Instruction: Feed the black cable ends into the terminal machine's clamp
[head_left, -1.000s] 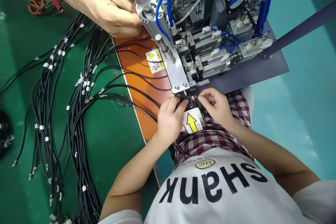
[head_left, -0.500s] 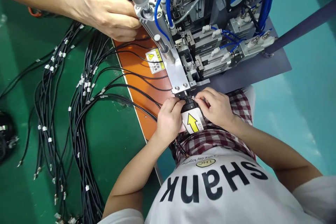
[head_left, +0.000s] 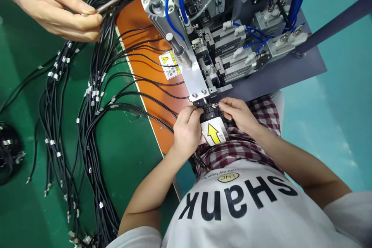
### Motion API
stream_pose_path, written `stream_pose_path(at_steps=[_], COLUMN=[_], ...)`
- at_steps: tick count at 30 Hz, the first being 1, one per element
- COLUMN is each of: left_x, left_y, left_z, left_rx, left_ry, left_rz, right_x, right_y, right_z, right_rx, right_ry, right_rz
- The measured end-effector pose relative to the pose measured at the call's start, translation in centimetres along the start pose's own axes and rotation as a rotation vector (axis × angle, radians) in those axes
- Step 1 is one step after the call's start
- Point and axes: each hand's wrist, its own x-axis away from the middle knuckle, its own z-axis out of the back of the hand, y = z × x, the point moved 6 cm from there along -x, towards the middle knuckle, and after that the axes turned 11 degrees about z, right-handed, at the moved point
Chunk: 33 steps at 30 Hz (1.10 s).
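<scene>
Left hand (head_left: 187, 131) grips a black round connector (head_left: 207, 116), right hand (head_left: 240, 114) pinches its fine wires (head_left: 216, 105); metal-clipped black cables (head_left: 92, 93) lie left.

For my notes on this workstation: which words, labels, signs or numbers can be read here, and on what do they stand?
"Shank": large print on the white T-shirt, upside down in this view.
"LHC": in an oval on the shirt.
"a nice day together": small line above the oval.
Yellow warning label: print too small to read.
White arrow label: print too small to read.
</scene>
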Motion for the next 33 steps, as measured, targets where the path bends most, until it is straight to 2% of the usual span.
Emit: stream_pose_path(at_steps=[3,7,12,16,20,23,26,28,30,33], left_x=[0.0,-0.1,-0.2,0.4,1.3,1.6,1.6,1.5,1.6,2.5], left_y=[0.1,0.0,-0.1,-0.6,-1.7,-2.3,-2.6,-2.7,-2.7,-2.2], left_z=[0.0,-0.1,-0.1,0.8,1.5,1.3,1.1,1.6,2.9,4.7], left_rx=[-0.006,-0.018,0.015,0.025,-0.061,-0.050,-0.011,0.024,0.097,0.153], left_ry=[-0.015,-0.031,-0.020,-0.018,-0.012,-0.025,-0.028,-0.021,-0.059,-0.260], left_rz=[-0.002,0.004,0.048,0.060,-0.026,-0.121,-0.132,-0.094,-0.059,-0.123], right_x=[0.0,-0.4,-0.8,-0.6,-0.6,-0.9,-1.0,-0.7,-0.4,0.3], right_y=[0.2,-1.1,-1.1,-1.5,-1.7,-1.6,-1.1,-0.8,-1.0,-1.4], right_z=[-0.1,-0.8,-1.3,-1.0,-0.9,-0.8,-0.7,-0.7,-0.5,0.3], right_rx=[-0.083,-0.027,-0.170,-0.120,-0.068,-0.043,-0.087,-0.105,-0.071,0.011], right_ry=[0.026,-0.014,-0.086,-0.049,-0.031,-0.042,-0.072,-0.101,-0.104,-0.057], right_rz=[-0.035,0.057,-0.107,-0.093,-0.036,-0.012,-0.101,-0.180,-0.171,-0.069])
